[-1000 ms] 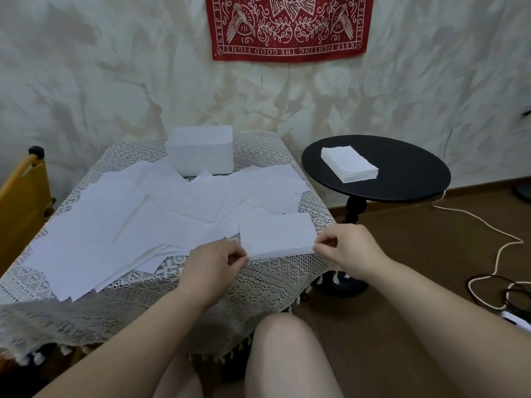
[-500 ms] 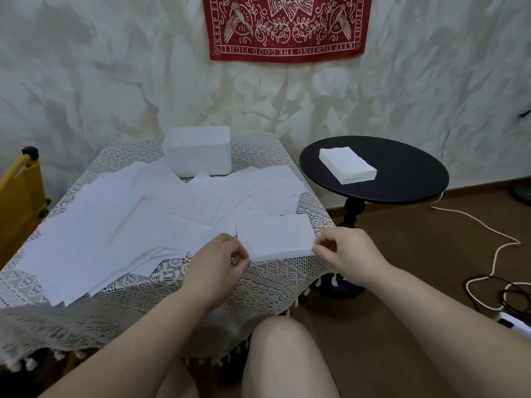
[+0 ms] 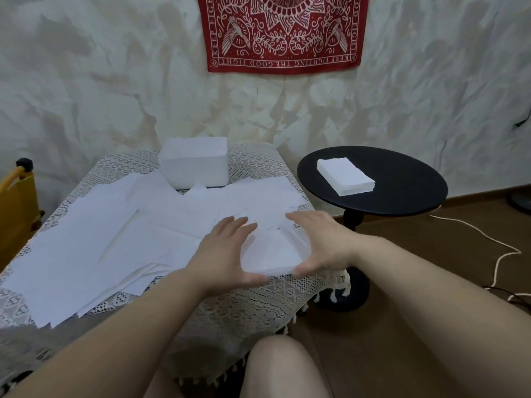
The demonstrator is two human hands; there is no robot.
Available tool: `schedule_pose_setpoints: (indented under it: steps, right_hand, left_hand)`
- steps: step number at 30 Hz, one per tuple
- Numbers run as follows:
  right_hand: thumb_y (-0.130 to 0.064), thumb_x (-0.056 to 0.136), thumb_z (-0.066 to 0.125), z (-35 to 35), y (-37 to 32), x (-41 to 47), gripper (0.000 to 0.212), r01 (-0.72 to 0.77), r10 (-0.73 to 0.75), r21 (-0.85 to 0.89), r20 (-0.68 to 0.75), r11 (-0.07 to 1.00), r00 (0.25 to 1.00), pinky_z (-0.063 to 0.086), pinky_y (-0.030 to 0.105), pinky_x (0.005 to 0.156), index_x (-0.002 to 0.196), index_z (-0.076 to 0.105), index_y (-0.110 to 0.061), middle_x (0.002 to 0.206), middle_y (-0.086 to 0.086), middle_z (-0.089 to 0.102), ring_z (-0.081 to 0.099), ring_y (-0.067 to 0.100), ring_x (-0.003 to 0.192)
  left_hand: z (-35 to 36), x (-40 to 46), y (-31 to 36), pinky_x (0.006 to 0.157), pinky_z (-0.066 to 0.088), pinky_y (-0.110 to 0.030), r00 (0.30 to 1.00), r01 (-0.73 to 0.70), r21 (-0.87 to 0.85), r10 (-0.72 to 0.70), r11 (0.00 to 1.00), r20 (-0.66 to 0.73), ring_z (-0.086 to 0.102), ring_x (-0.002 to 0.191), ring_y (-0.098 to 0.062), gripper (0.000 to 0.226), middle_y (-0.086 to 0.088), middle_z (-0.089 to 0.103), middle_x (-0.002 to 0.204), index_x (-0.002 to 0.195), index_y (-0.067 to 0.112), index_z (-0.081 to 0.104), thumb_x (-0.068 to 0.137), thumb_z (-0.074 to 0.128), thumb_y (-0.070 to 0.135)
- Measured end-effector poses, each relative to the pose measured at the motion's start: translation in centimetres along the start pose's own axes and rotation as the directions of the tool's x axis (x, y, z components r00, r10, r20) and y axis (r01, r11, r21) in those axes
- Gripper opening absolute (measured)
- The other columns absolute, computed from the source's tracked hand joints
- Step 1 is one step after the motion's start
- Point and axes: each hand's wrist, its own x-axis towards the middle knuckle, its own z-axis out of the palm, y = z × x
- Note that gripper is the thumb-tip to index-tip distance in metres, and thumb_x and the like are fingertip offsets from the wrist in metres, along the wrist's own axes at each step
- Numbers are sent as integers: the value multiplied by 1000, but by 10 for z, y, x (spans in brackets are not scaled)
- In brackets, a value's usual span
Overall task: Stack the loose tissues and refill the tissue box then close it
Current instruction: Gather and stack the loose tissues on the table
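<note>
Bare forearms, no sleeves; left hand (image 3: 227,251), right hand (image 3: 324,242) ringless

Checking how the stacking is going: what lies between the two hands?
In the head view, a small stack of tissues lies between the left hand and the right hand, whose straight fingers flank its sides.

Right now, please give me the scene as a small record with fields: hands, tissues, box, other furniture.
left hand: fingers straight, flat against the left side of the small stack
right hand: fingers straight, against its right side
small stack: at the near edge of the lace-covered table
loose tissues: spread over the table, not stacked
tissue box: white, at the far edge
second stack: on the round black side table
</note>
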Motion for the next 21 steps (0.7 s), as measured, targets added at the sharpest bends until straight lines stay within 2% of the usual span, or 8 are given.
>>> schedule_pose_setpoints:
  steps: [2, 5, 8, 14, 19, 21]
  right_hand:
    - [-62, 56, 79, 0, 3, 13, 126, 7, -3, -38, 85, 999, 996, 12, 38, 117, 151, 6, -22, 155, -3, 15, 4, 21, 142]
    - [-68, 51, 77, 5, 12, 24, 132, 10, 2, -74, 152, 997, 988, 12, 44, 117, 150, 2, -24, 155, -2, 14, 3, 24, 143]
    - [-71, 48, 76, 12, 17, 24, 135, 16, -3, -69, 174, 998, 985, 14, 45, 117, 150, 0, -26, 155, -2, 14, 4, 23, 142]
    - [-72, 49, 74, 18, 20, 22, 131, 34, -26, -72, 118, 997, 993, 19, 46, 115, 150, 4, -26, 150, -1, 23, 13, 24, 139]
    - [-72, 51, 73, 19, 19, 17, 124, 40, -34, -77, 87, 996, 996, 24, 46, 111, 149, 12, -28, 144, -2, 30, 21, 23, 133]
    - [-72, 51, 73, 19, 17, 14, 123, 41, -35, -68, 80, 997, 996, 24, 47, 111, 148, 12, -28, 144, -2, 29, 20, 23, 133]
  left_hand:
    - [-2, 9, -4, 116, 13, -41, 992, 24, 60, -32, 998, 125, -2, 144, -16, 134, 8, 8, 157, 150, 28, 10, 37, 36, 95]
    - [0, 14, -5, 114, 13, -44, 976, 21, 100, -42, 995, 216, -3, 144, -18, 147, 9, 10, 156, 150, 27, 6, 25, 26, 102]
    - [4, 13, -7, 113, 15, -44, 980, -3, 105, -18, 994, 200, 1, 143, -17, 144, 8, 15, 154, 149, 27, 9, 27, 16, 102]
    - [8, 12, -9, 110, 21, -42, 993, -30, 113, 17, 993, 120, 9, 140, -15, 122, 9, 23, 149, 148, 28, 15, 45, 30, 91]
    - [10, 12, -9, 109, 22, -41, 992, -45, 123, 30, 991, 119, 12, 138, -14, 122, 9, 25, 147, 148, 29, 16, 45, 30, 92]
    - [11, 10, -8, 110, 21, -41, 994, -37, 109, 25, 993, 104, 11, 139, -14, 128, 9, 22, 149, 148, 29, 15, 41, 27, 98]
